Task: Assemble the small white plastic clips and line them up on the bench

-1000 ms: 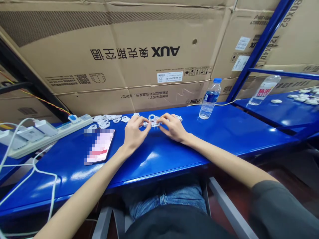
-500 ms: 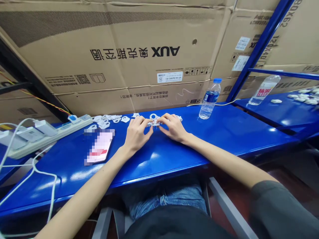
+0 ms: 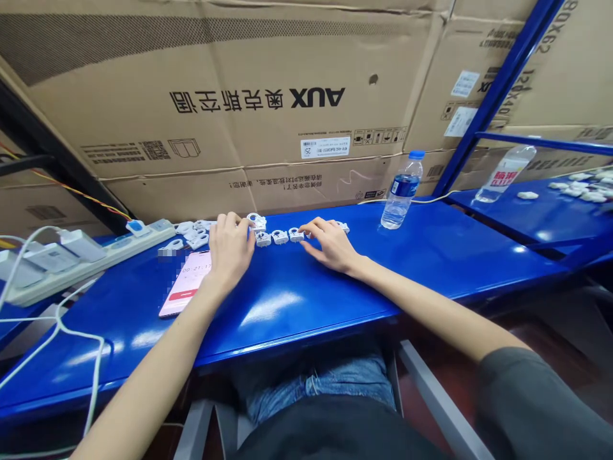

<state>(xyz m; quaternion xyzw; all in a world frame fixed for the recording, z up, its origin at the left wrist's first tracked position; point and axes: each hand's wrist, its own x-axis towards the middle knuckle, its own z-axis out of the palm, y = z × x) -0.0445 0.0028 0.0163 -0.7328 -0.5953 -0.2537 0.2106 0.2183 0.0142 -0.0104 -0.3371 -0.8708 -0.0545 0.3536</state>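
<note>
Small white plastic clips lie in a row (image 3: 279, 237) on the blue metal table (image 3: 335, 287), between my two hands. My left hand (image 3: 230, 249) rests at the left end of the row, its fingers curled on a white clip (image 3: 256, 222). My right hand (image 3: 330, 243) lies at the right end, fingers bent, fingertips touching the last clip (image 3: 297, 235) in the row. A heap of more white clips (image 3: 194, 233) sits just left of my left hand, by the back edge.
A phone (image 3: 188, 289) with a lit screen lies left of my left arm. A white power strip (image 3: 90, 252) with plugs and cables runs along the far left. A water bottle (image 3: 401, 190) stands at the back right. Cardboard boxes (image 3: 268, 102) wall the back. A second blue table (image 3: 541, 214) holds another bottle and clips.
My hands were together, gripping one joined white piece. Now they are apart, my left hand has moved left, and separate clips lie in a row between them.
</note>
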